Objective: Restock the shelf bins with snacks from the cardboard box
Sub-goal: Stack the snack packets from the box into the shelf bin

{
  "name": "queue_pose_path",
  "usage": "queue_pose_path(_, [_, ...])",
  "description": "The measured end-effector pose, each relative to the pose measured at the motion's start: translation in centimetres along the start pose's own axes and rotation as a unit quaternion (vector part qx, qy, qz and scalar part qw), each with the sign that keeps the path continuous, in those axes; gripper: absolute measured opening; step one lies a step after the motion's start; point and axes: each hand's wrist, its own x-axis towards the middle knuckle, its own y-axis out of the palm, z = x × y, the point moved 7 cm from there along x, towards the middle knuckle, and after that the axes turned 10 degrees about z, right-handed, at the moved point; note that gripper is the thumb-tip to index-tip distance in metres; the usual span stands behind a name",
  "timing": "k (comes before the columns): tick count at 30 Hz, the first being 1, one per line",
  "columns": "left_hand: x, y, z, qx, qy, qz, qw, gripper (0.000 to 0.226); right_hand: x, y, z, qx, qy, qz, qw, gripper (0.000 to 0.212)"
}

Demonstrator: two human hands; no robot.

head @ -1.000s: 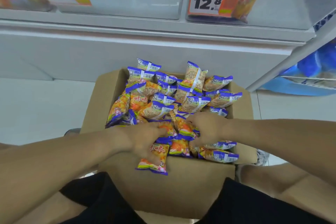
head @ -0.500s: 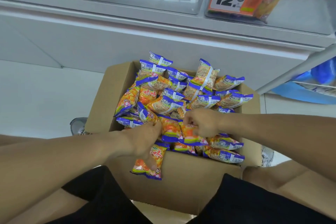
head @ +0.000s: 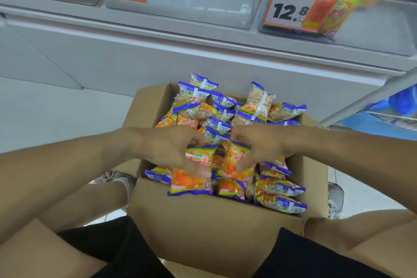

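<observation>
Head view. The cardboard box (head: 209, 228) stands on the floor between the person's knees, heaped with snack packets. The left hand (head: 171, 149) curls its grip round one orange packet (head: 191, 178) at the near-left of the heap, thumb on its face; that packet's long axis runs roughly toward the viewer, overhanging the near wall. The right hand (head: 259, 144) pinches a second packet (head: 237, 160) just beside it, its long axis tilted; how many packets each hand holds is hard to tell. The empty shelf bin (head: 203, 2), tagged 8.8, lies above and beyond both hands, directly ahead and slightly nearer the left. The part-filled bin (head: 372, 36), tagged 12.8, lies up and right, nearer the right hand.
</observation>
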Motion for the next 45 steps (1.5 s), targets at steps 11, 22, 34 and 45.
queue_pose_path(11, [-4.2, -9.5, -3.4, -0.18, 0.104, -0.068, 0.976, 0.043, -10.2, -9.0, -0.7, 0.296, -0.094, -0.213, 0.927, 0.049])
queue_pose_path(22, [-3.4, -12.8, -10.3, -0.361, 0.233, -0.191, 0.883, 0.029, -14.0, -11.5, -3.5, 0.531, -0.216, -0.293, 0.765, 0.08])
queue_pose_path(34, [-1.0, -11.3, -16.4, -0.355, 0.298, -0.081, 0.883, 0.062, -14.2, -12.2, -4.6, 0.492, -0.126, -0.405, 0.76, 0.096])
queue_pose_path(45, [1.1, -11.7, -16.8, -0.283, 0.237, -0.16, 0.915, 0.085, -14.6, -11.0, -6.0, 0.488, -0.142, -0.243, 0.826, 0.075])
